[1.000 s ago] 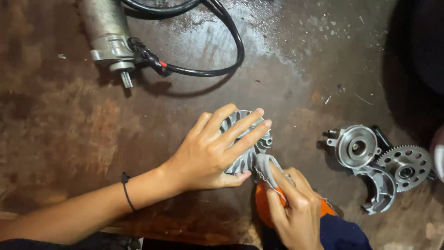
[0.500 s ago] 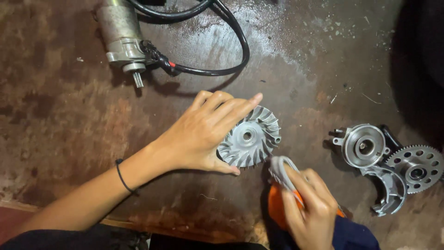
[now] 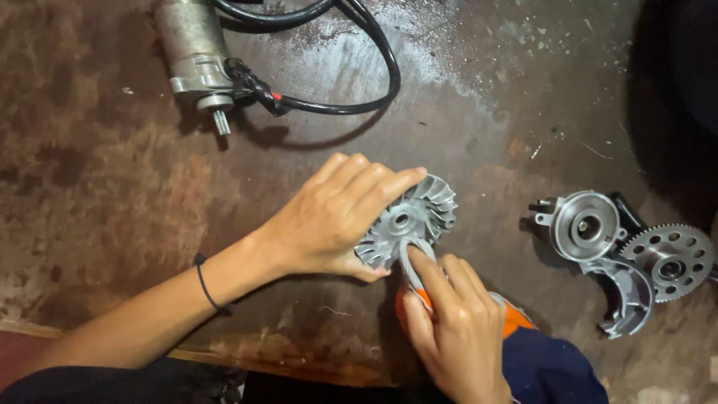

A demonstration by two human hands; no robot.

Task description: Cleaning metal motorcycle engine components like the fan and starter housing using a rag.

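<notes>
Two hands work: left hand (image 3: 329,224) grips finned disc (image 3: 415,221); right hand (image 3: 456,329) presses grey strip (image 3: 410,262).

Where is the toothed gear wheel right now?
In the head view, the gear wheel lies at the far right of the table, touching the round metal housing, well right of both hands.
</notes>
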